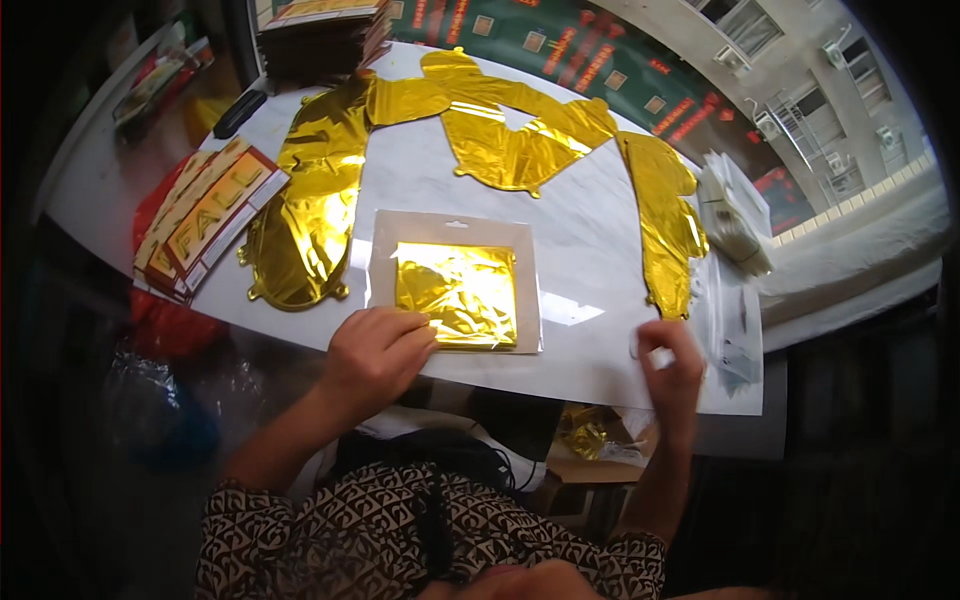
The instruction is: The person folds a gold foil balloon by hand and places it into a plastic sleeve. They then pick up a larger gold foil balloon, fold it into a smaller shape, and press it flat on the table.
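A clear plastic packet (527,300) with a beige backing lies flat near the table's front edge. Inside it, or lying on its backing, is a folded gold foil balloon (457,295); which of the two I cannot tell. My left hand (378,358) is closed at the packet's near left corner, its fingertips against the gold foil's edge. Off to the right, my right hand (674,375) is curled at the table's edge, just below a flat gold balloon (662,210). Thumb and forefinger are bent together there around a small whitish thing, too blurred to name.
More flat gold foil balloons (320,190) spread across the far side and left. Printed cards (205,220) fan out at the left edge; a card stack (325,40) and a black tool (240,114) lie behind. Clear bags (735,215) are at right, an open box (600,445) below.
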Demonstrator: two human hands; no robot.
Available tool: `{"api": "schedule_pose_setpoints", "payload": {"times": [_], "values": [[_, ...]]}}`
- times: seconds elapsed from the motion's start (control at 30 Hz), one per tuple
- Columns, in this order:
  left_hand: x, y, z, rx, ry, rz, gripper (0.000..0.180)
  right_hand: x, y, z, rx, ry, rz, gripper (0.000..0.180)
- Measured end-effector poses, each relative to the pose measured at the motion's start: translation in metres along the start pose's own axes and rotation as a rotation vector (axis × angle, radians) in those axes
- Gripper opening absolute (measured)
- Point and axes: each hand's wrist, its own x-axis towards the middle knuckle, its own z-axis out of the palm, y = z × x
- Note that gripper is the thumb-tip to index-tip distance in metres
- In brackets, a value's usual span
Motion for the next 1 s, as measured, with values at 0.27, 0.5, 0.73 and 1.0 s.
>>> {"api": "schedule_pose_setpoints", "payload": {"times": [0.27,0.5,0.73,1.0], "values": [[0.001,0.002,0.000,-0.016,0.002,-0.004,0.014,-0.038,-0.065,0.082,0.209,-0.132,-0.314,0.023],[-0.004,-0.002,0.002,-0.001,0.024,0.007,0.014,-0.047,-0.067,0.093,0.114,0.079,-0.249,0.022],[-0.005,-0.007,0.004,0.046,0.045,0.071,0.015,-0.059,-0.071,0.101,-0.072,0.247,-0.066,0.019],[-0.005,-0.008,0.002,0.044,0.008,0.107,0.014,-0.030,-0.081,0.106,-0.167,0.165,-0.039,0.014]]}}
